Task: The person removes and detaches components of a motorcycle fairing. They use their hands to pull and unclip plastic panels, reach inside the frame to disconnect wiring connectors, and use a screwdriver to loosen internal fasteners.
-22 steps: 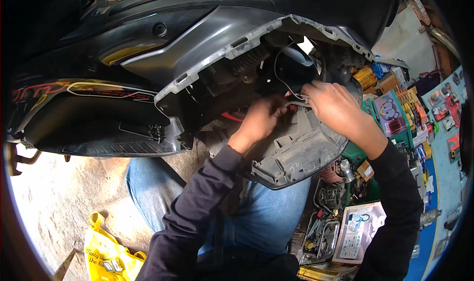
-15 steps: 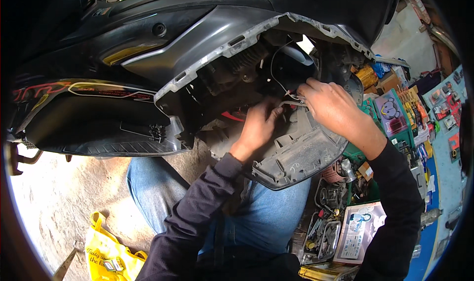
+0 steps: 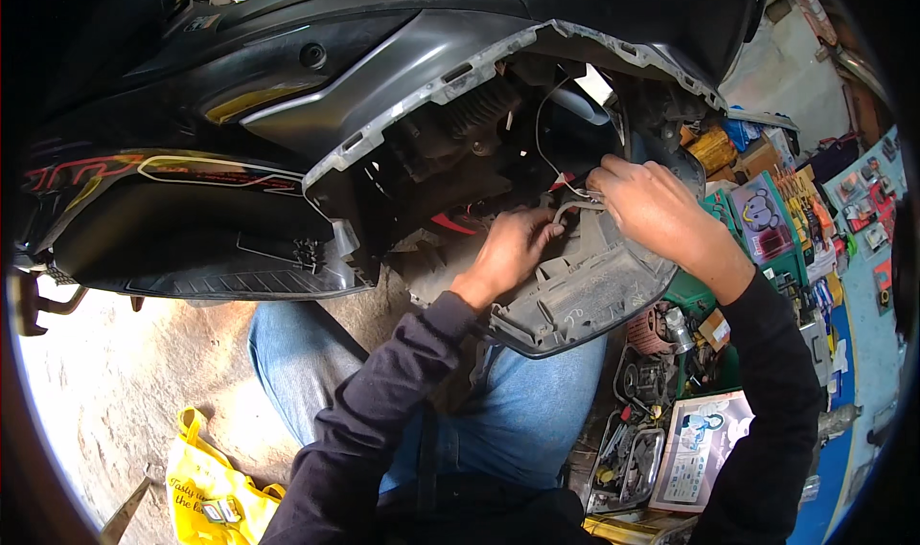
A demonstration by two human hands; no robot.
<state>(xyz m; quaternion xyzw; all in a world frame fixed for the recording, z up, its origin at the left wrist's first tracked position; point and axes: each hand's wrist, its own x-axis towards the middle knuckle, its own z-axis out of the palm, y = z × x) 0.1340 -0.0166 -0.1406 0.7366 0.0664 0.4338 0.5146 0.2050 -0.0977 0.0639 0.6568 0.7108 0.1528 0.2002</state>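
Note:
A black scooter (image 3: 383, 100) fills the upper part of the head view, its body open at the jagged panel edge. Below the opening, a dusty dark plastic cover (image 3: 589, 301) sits with its ribbed inner side up. My left hand (image 3: 508, 253) is closed, pinching a grey sleeved cable (image 3: 578, 205) between thumb and fingers above the cover. To its right, my right hand (image 3: 656, 205) is closed at the cable's other end, by some thin wires (image 3: 563, 181). Its fingertips hide exactly what they grip.
An L-shaped rod (image 3: 264, 254) and several screws (image 3: 307, 255) lie on the scooter's footboard. Parts trays (image 3: 637, 464), a picture-printed box (image 3: 701, 449) and green bins (image 3: 767, 224) crowd the right. A yellow bag (image 3: 216, 483) lies on the floor at lower left.
My left hand has shifted slightly right and down along the cable. My right hand has moved a little to the right. The cover's lower edge has risen slightly.

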